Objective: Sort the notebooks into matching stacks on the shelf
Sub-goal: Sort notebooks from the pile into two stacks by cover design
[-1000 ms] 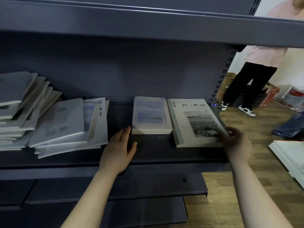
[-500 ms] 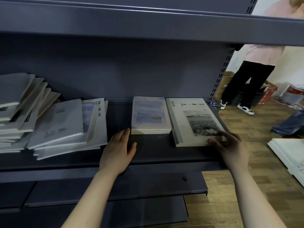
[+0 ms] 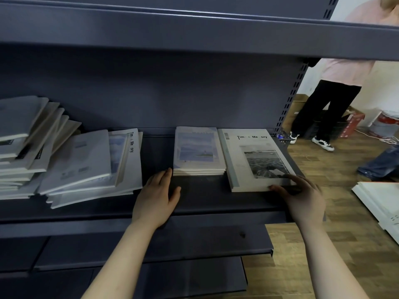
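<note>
A large "Time & Memory" notebook stack lies at the right end of the dark shelf. My right hand holds its front right corner, thumb along the front edge and fingers over the top. Just left of it sits a smaller stack of blue-picture notebooks. My left hand rests flat on the shelf, fingertips beside that stack's front left corner. An untidy heap of mixed notebooks lies further left, with a taller slumped pile at the far left.
The shelf above overhangs closely. A slotted upright ends the shelf on the right. Beyond it a person stands on the wooden floor among boxes. White boards lie on the floor at the right.
My right hand has slid from the large notebook's right edge down to its front right corner, thumb now on the front edge. My left hand has stayed put.
</note>
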{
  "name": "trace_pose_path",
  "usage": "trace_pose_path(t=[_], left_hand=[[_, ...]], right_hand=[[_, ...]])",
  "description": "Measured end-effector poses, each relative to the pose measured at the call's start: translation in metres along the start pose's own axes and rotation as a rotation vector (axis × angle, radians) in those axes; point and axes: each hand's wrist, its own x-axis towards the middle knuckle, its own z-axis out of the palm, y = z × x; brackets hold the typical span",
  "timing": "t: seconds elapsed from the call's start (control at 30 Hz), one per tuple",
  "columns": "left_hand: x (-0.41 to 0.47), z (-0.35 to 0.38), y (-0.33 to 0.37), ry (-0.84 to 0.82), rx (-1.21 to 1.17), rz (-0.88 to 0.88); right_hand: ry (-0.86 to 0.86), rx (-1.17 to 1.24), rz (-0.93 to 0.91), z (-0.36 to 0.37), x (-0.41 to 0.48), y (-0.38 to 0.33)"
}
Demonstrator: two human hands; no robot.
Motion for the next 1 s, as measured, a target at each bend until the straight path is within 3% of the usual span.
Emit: trace_pose_path(t=[0.3,0.43,0.53,0.73,0.9,1.0], left_hand=[[-0.003,-0.001,0.001,-0.004,-0.004,0.001],[-0.003,-0.004,0.0,-0.013,-0.047,0.005],[-0.004,-0.008,-0.001,-0.022,-0.104,0.033],[-0.019,-0.029,-0.015,0.043,-0.191,0.136],[-0.024,-0.06,-0.044,0.199,-0.293,0.204],[-0.022,-0.074,-0.071,0.262,-0.221,0.164]], right_hand=[[-0.042,0.028,0.007,0.0,-0.003,-0.001],[-0.134,0.093,0.113,-0.005,-0.004,-0.011],[-0.073,0.107,0.159,-0.007,-0.008,-0.036],[0.032,0.252,-0.043,0.0,-0.01,-0.087],[-0.14,0.349,-0.166,0.028,-0.021,-0.132],[-0.268,0.393,-0.206,0.051,-0.038,-0.161]])
